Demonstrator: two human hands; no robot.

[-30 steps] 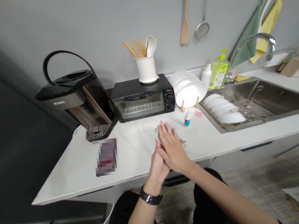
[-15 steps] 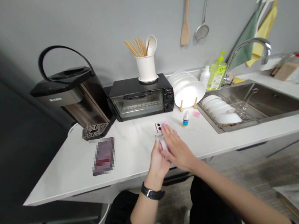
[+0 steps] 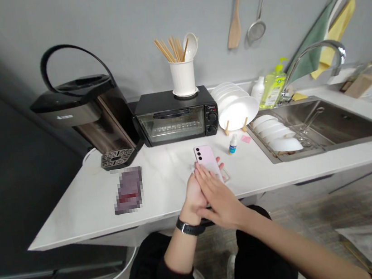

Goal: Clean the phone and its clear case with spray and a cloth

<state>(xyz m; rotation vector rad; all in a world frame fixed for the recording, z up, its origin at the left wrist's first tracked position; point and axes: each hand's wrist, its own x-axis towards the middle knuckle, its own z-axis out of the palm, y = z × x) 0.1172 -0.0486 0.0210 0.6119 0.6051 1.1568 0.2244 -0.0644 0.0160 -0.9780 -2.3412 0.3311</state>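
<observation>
A pale pink phone (image 3: 209,155) lies back up in my left hand (image 3: 194,195), its cameras toward the oven. My left fingertips show past the phone's right edge. My right hand (image 3: 220,199) is stretched out flat across the lower part of the phone and my left palm. A small whitish scrap (image 3: 193,167) shows at the phone's left edge; its kind is unclear. Beside the phone on the right, a clear, thin-edged object (image 3: 225,174) is partly hidden. Just beyond stand a small white bottle with a blue label (image 3: 232,145) and a pink slip (image 3: 246,139).
A toaster oven (image 3: 177,127) stands at the back, bearing a white utensil pot (image 3: 183,78). To its left is a water dispenser (image 3: 101,118). White plates (image 3: 237,112) and a sink (image 3: 342,126) with bowls are on the right. A blurred-out dark object (image 3: 129,190) lies left.
My right hand has slid down the phone toward me, so more of its pink back shows. My left fingertips now show at its right edge. The view has shifted slightly.
</observation>
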